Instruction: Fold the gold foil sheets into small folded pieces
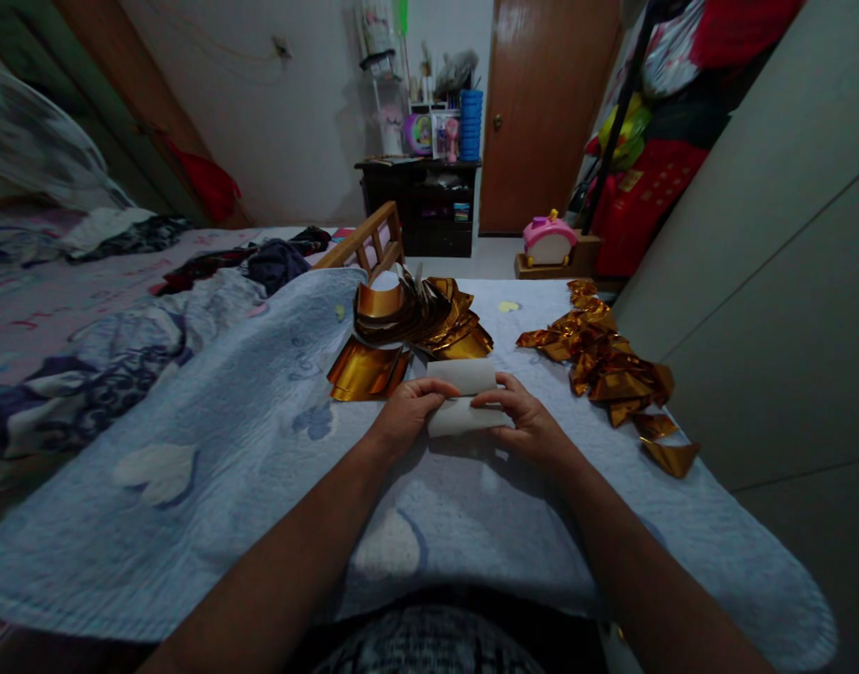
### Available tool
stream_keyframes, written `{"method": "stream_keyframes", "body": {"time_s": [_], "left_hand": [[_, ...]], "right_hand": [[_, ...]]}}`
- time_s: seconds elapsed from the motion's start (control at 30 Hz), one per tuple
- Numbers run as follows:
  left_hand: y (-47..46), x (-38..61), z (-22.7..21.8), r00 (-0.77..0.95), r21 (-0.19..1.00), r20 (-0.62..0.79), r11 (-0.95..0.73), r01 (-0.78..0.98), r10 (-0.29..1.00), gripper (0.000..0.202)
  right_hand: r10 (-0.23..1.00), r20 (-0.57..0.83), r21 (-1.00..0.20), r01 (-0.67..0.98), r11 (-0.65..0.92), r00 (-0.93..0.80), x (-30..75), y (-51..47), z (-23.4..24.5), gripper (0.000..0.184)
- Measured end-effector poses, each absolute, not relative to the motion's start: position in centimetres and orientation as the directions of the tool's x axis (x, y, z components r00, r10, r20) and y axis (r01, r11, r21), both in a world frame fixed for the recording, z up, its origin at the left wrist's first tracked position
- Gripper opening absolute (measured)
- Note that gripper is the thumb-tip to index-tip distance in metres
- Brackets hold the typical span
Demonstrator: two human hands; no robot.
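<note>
My left hand (415, 412) and my right hand (517, 412) are both closed on a sheet of paper (464, 418), one at each side. Its visible face is pale and its far and near edges curl inward, with a seam along the middle where my fingertips press. Just beyond it lies a fanned stack of gold foil paper sheets (370, 365), gold on one face and pale on the other. To the right is a heap of folded gold foil pieces (598, 360), apart from my right hand.
A light blue quilted cloth (261, 487) with heart shapes covers the surface under my hands. A bed (107, 290) with clothes is at left. Ahead stand a dark cabinet (415, 211), a wooden door (542, 122) and a pink toy (548, 241). A pale panel (787, 281) rises at right.
</note>
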State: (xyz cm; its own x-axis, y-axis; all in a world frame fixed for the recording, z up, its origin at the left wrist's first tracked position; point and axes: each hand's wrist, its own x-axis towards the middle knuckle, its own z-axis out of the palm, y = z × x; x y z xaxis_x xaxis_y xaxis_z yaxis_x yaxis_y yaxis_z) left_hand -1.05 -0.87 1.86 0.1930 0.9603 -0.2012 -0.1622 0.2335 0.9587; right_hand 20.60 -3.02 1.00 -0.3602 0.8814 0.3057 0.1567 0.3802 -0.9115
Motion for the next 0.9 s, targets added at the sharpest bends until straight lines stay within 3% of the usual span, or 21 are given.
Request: {"method": "stream_keyframes", "body": {"time_s": [0.33,0.53,0.73,0.9], "left_hand": [[-1.1,-1.3,1.9,0.247,0.954,-0.218,0.26,-0.15,0.944,0.041],[-1.4,-1.2,2.4,0.241,0.98,-0.167,0.187,-0.063,0.956,0.04],[-1.7,-1.0,2.9,0.3,0.996,-0.089,0.09,0.01,0.95,0.031],[-2.0,-1.0,3.1,0.346,0.992,-0.067,0.099,-0.075,0.936,0.032]], "right_hand": [[0.884,0.277,-0.931,0.123,0.344,-0.377,20.5,-2.8,1.4,0.02],[0.902,0.301,-0.929,0.117,0.351,-0.309,20.3,-2.7,1.8,0.006],[0.942,0.275,-0.947,0.118,0.3,-0.195,20.1,-2.8,1.9,0.01],[0.958,0.259,-0.956,0.106,0.272,-0.12,20.1,-2.7,1.6,0.015]]}}
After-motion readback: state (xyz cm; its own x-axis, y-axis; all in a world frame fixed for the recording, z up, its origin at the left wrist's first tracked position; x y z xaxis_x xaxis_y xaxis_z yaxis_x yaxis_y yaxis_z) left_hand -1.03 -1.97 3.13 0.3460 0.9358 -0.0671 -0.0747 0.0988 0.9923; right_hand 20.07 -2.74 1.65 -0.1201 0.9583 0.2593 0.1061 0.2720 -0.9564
